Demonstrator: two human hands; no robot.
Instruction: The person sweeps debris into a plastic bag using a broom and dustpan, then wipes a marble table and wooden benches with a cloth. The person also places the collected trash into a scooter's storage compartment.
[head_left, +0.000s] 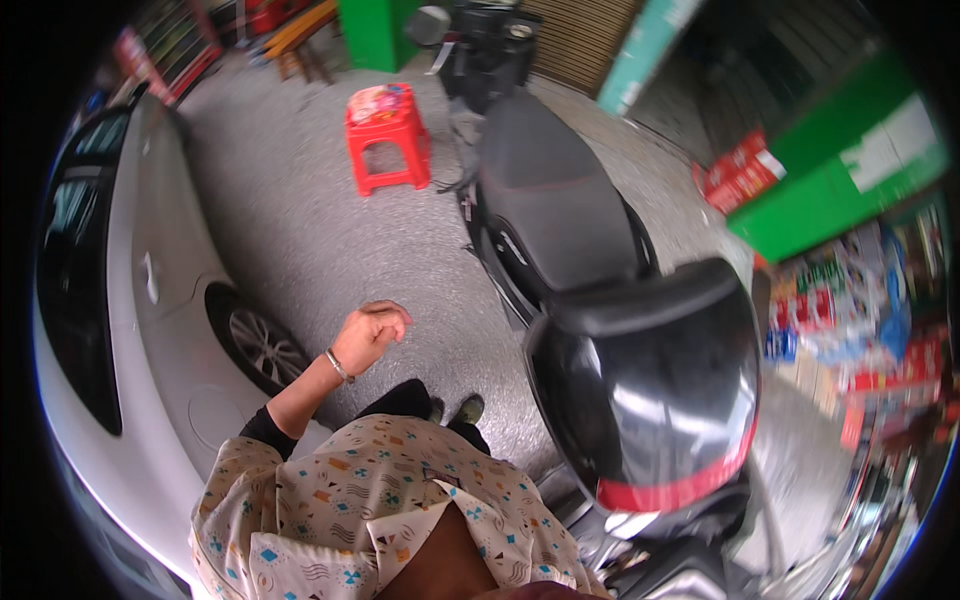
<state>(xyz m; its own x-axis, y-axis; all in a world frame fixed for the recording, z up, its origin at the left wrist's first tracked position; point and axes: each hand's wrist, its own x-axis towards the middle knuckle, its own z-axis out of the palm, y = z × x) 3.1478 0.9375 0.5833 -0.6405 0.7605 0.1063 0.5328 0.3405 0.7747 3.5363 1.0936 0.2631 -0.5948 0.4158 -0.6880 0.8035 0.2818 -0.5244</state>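
Observation:
My left hand (371, 336) hangs in the air over the grey pavement, loosely curled, with a metal bangle on the wrist. Nothing shows in its grasp. Close to it on the left is the rear wheel (264, 346) of a silver car (169, 240). To the right of my body stands a parked motor scooter with a black seat (551, 202) and a glossy black top case (652, 382) with a red reflector strip. My right hand is out of view. Below me, my shoes (469, 409) show on the ground.
Ahead on the pavement stands a red plastic stool (388, 142) with printed material on its seat. A wooden bench (300, 34) and green pillars (832, 176) line the shopfront. Red cartons (742, 172) and stacked packaged goods (840, 292) stand at the right.

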